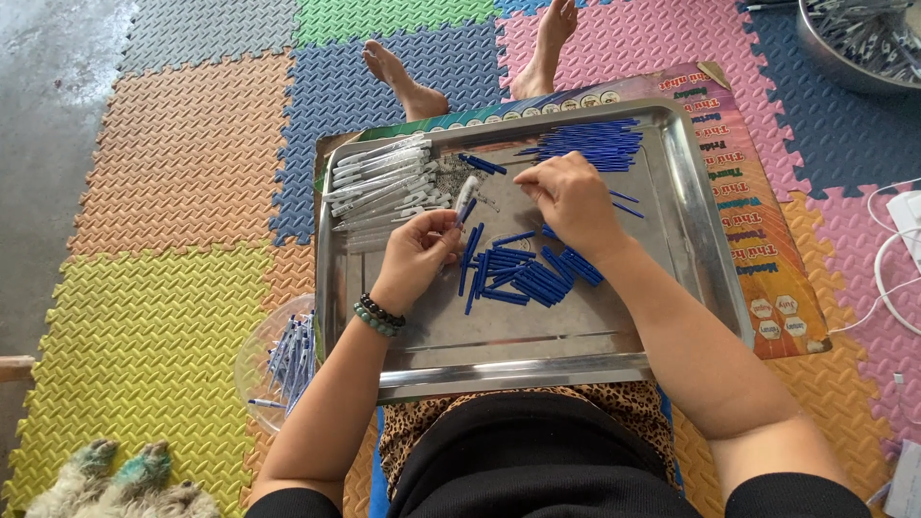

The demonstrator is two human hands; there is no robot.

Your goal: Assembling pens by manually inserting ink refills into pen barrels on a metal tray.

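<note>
A steel tray (pixel 691 240) rests on my lap. My left hand (pixel 419 251) pinches a clear pen barrel (pixel 465 199) with a blue end, held upright over the tray's middle. My right hand (pixel 573 200) hovers palm down beside it, fingers curled over the tray; whether it holds anything is hidden. Loose blue pen parts (pixel 523 273) lie scattered under both hands. A neat row of blue refills (pixel 590 144) sits at the tray's far edge. Clear pen barrels (pixel 379 187) are stacked at the far left of the tray.
A clear bowl (pixel 251 369) with assembled pens stands on the foam mat at my left. A metal basin (pixel 854 43) of pen parts sits far right. A colourful poster (pixel 758 192) lies under the tray. White cables (pixel 892 259) run at the right.
</note>
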